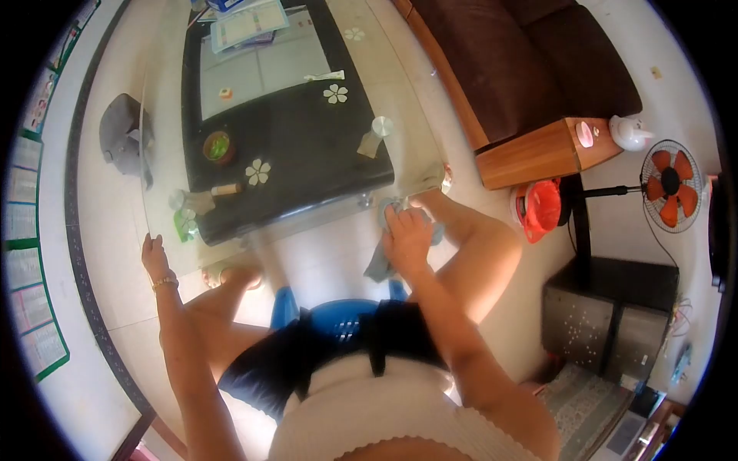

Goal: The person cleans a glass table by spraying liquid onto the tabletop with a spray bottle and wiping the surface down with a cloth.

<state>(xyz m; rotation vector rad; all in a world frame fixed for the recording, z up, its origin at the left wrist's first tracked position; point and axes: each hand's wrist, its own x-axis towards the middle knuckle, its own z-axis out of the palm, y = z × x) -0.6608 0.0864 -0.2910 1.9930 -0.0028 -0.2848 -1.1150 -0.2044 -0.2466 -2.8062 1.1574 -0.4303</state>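
My right hand (407, 234) is closed on a grey-green cloth (379, 265), which hangs from under the fingers beside the near right corner of a glass-topped table (292, 154). At the left, my left hand (154, 257) is at the near left corner of the glass, its fingers curled at the edge; whether they grip it is hard to make out. On or under the glass between the hands are a black panel with white flower shapes (257, 172) and a small pot with a green plant (219, 147).
Papers (250, 24) lie at the table's far end. A brown sofa (523, 69) with a wooden armrest (530, 157) stands at the right, near a fan (671, 186), a red bucket (540, 207) and a black cabinet (607, 315). A grey bag (121, 134) rests on the left floor.
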